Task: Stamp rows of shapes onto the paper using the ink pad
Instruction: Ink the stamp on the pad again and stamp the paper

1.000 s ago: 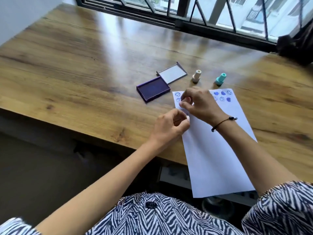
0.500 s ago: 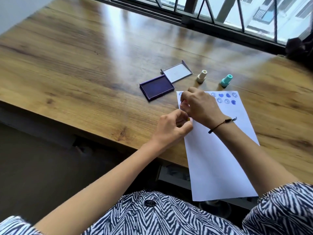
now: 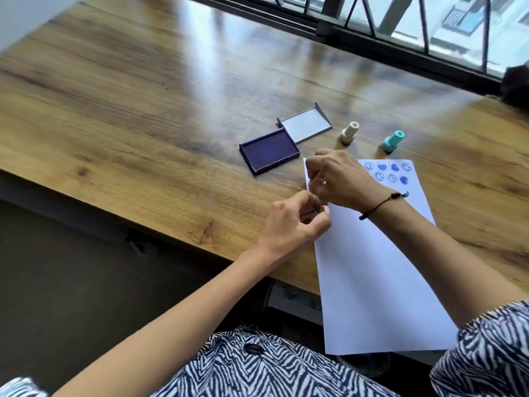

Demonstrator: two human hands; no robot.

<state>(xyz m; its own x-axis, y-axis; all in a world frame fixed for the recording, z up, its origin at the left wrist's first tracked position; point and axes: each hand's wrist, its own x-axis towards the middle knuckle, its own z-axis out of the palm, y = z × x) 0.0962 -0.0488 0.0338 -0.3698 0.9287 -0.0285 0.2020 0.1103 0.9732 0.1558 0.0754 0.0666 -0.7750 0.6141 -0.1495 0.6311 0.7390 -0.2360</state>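
Observation:
A white paper [image 3: 372, 267] lies on the wooden table [image 3: 143, 124], its near end hanging over the edge. Blue hearts and smiley prints [image 3: 392, 171] fill two short rows at its far end. The open purple ink pad [image 3: 269, 150] sits just left of the paper, with its lid [image 3: 306, 124] behind it. My right hand [image 3: 337, 179] is curled over the paper's far left corner, pinching a small pale stamp that is mostly hidden. My left hand [image 3: 294, 222] sits right below it, fingertips closed on a small yellow piece [image 3: 322, 209].
A cream stamp [image 3: 349, 133] and a teal stamp [image 3: 392, 141] stand upright beyond the paper. A window with dark bars [image 3: 400, 32] runs along the table's far side. The table's near edge [image 3: 171, 239] drops to a dark floor.
Both hands stay close together at the paper's left edge with only slight finger movement. The view has shifted a little as my head moved.

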